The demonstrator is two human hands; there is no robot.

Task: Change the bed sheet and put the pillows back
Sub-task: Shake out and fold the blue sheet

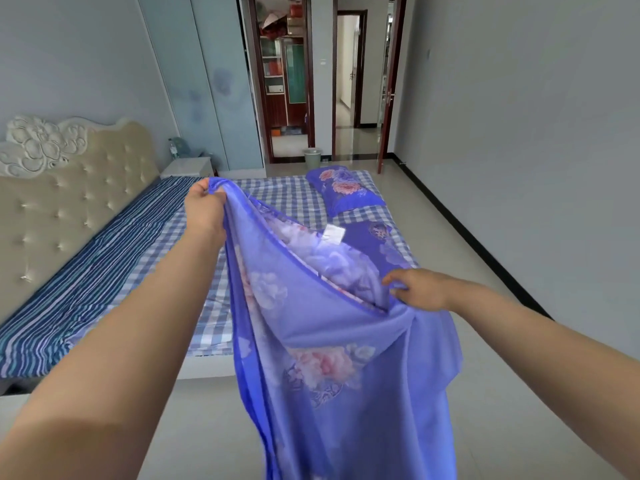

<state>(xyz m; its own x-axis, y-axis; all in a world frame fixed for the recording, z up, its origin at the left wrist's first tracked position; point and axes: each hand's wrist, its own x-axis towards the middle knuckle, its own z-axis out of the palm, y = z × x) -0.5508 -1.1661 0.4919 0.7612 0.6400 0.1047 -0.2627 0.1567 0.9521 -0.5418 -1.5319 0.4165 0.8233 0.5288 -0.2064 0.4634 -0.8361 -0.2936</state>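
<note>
Head view shows the purple floral sheet (332,341) held up in the air at the near side of the bed, most of it hanging down toward the tiled floor (207,427) and out of the bottom of the frame. Its hemmed edge runs slack between the two hands. Left hand (204,206) is raised and fisted round a bunched corner of that edge. Right hand (419,289) sits lower, fingers curled into the fabric where the edge folds over, though how firm that hold is I cannot tell.

Beyond the cloth, the mattress (277,195) wears only a blue checked cover, with a striped pad (90,271) along the headboard (69,188) side. One floral pillow (346,192) lies at the far corner, and more purple floral fabric (381,233), perhaps a second pillow or another fold, lies just nearer.

Main risk, as I judge it: the hanging part drags on the floor or gets stepped on when the sheet is thrown out. The right hand's hold looks the weaker one, so a hard flick could pull the edge free and drop that side. The doubled-over fabric may also mean the hands hold mismatched corners, which would land the sheet twisted. The pillow on the mattress would end up buried under it
</note>
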